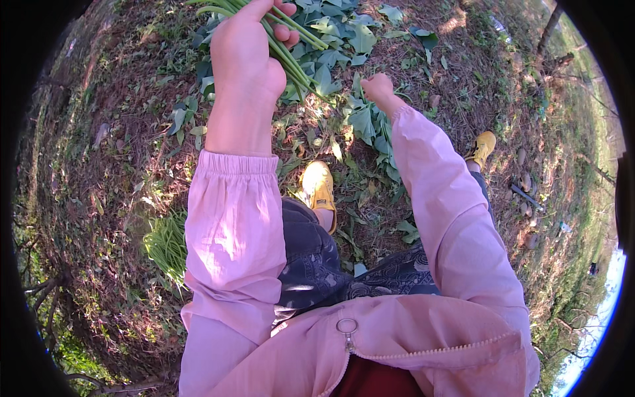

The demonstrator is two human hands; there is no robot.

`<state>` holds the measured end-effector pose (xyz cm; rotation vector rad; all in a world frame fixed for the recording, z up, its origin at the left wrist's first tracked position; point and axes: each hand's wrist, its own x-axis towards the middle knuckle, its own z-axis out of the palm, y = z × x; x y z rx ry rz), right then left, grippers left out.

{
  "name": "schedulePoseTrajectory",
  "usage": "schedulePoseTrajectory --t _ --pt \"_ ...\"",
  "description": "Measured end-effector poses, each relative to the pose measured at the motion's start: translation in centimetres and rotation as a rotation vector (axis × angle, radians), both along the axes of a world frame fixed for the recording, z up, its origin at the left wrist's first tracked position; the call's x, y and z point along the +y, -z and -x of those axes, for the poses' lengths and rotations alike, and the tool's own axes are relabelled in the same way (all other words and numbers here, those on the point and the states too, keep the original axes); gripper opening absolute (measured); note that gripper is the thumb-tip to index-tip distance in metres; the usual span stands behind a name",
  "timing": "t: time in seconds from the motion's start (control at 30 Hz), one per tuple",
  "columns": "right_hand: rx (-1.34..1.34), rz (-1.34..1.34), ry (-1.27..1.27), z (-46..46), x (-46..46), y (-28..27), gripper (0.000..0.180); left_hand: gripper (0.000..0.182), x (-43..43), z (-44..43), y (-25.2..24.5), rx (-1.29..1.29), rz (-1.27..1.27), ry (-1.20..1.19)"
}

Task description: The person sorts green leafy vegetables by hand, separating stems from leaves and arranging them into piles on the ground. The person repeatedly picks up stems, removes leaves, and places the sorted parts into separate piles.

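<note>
My left hand (253, 59), at the top left of centre, is closed around a bunch of long green stems (290, 59) that slant down to the right. Farther right and lower, my right hand (378, 89) has its fingers curled beside leafy green vines (364, 121); whether it grips a stem is hidden. A heap of broad green leaves (337, 37) lies on the ground behind the bunch. Beside my left sleeve, a bundle of thin green stems (166, 245) rests on the soil, partly covered by the sleeve.
Two yellow shoes (317, 186) are planted on ground strewn with leaves and dry grass. Several stones (526, 181) and a dark stick-like piece (527, 197) lie at the right. Bare branches (550, 30) stand at the upper right, more at the lower left.
</note>
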<state>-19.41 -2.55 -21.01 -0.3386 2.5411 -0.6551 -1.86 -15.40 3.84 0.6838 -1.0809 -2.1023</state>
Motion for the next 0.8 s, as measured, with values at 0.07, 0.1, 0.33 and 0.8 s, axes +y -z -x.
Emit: schedulePoseTrajectory --t 0.07,0.1,0.33,0.8 --pt "0.019 -0.093 0.001 -2.0 2.7 2.9 0.037 0.013 0.0 -0.1 -0.1 -0.035 0.012 -0.016" --pt "0.001 -0.132 0.045 -2.8 3.5 4.0 0.042 0.013 0.1 -0.2 -0.1 -0.044 0.023 -0.017" --pt "-0.047 -0.234 0.222 -3.1 2.4 5.0 0.036 0.014 1.4 -0.3 -0.3 -0.102 0.008 0.014" --pt "-0.340 0.608 0.245 -2.7 12.0 -2.0 0.007 0.013 3.6 1.4 1.4 -0.167 0.103 0.310"
